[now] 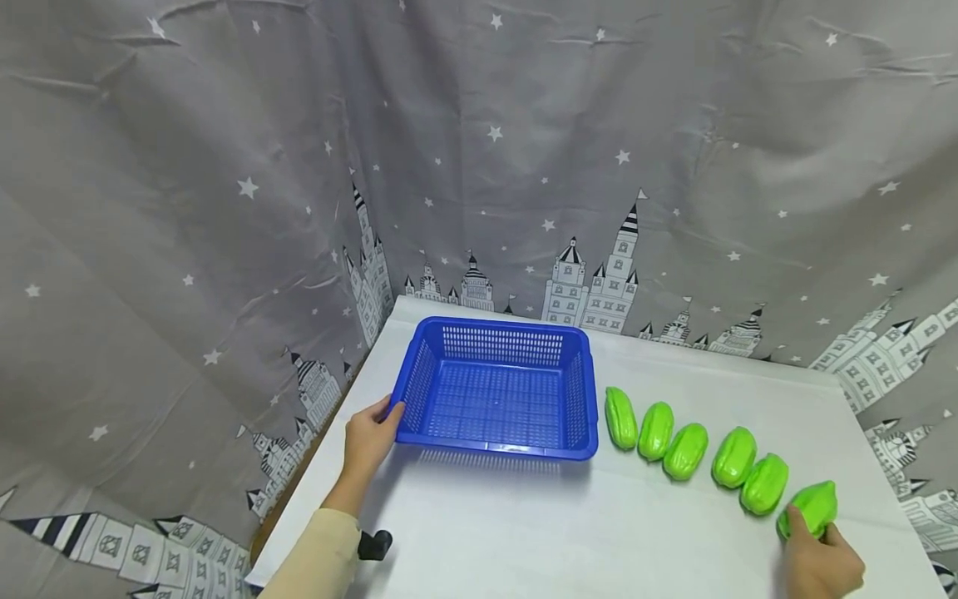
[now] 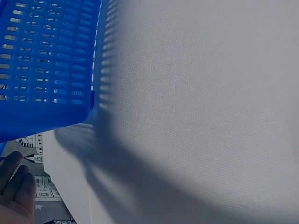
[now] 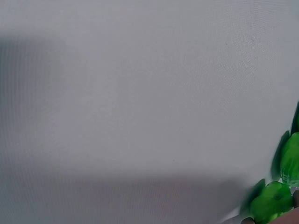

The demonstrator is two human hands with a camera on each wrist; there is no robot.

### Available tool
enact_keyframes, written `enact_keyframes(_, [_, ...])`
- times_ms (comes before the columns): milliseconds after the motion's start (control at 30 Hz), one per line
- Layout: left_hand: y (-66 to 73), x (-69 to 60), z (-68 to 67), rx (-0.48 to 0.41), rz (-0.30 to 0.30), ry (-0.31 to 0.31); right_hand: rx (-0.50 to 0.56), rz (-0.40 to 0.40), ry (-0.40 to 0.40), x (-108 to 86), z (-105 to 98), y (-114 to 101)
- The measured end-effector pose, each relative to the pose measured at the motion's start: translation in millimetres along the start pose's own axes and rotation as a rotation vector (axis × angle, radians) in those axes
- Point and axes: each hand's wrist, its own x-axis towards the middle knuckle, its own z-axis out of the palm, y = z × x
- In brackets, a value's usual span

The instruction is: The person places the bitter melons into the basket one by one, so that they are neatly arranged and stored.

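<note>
In the head view a blue slotted basket [image 1: 494, 449] stands on the white table, with nothing inside it. My left hand [image 1: 367, 441] grips its left front corner, thumb over the rim; the left wrist view shows the basket's side [image 2: 42, 112] and the fingers of my left hand [image 2: 17, 191] at its edge. At the right, my right hand [image 1: 819, 561] holds the nearest green fruit-like piece [image 1: 814, 506] between thumb and fingers. The right wrist view shows that green piece [image 3: 271, 201] in the lower right corner, with only a little of the hand beside it.
Several more green pieces [image 1: 684, 451] lie in a slanting row between the basket and my right hand. A small black object [image 1: 375, 546] is beside my left sleeve. Behind the white table [image 1: 599, 532] hangs a grey curtain [image 1: 479, 166] with stars and castles.
</note>
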Motion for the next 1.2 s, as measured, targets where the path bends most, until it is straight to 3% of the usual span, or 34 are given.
enact_keyframes(300, [-0.3,-2.2,-1.5,-0.041,-0.003,0.005,-0.026,-0.016,-0.003,-2.3,-4.9,-7.4])
enact_keyframes(633, [1.7,-4.4,-1.7,-0.036,-0.015,0.019,0.003,-0.014,-0.021,0.1,-8.0,-38.5])
enact_keyframes(900, [4.8,-7.2,-1.5,-0.061,-0.029,0.028,0.05,-0.075,-0.078,-2.2,6.4,-97.7])
enact_keyframes(1100, [6.4,-9.1,-2.2,-0.078,-0.034,0.018,0.086,-0.128,-0.176,-23.3,31.6,-149.3])
enact_keyframes(1200, [6.5,-9.0,-1.5,-0.079,-0.035,0.021,0.037,-0.183,-0.219,-37.1,49.6,-169.8])
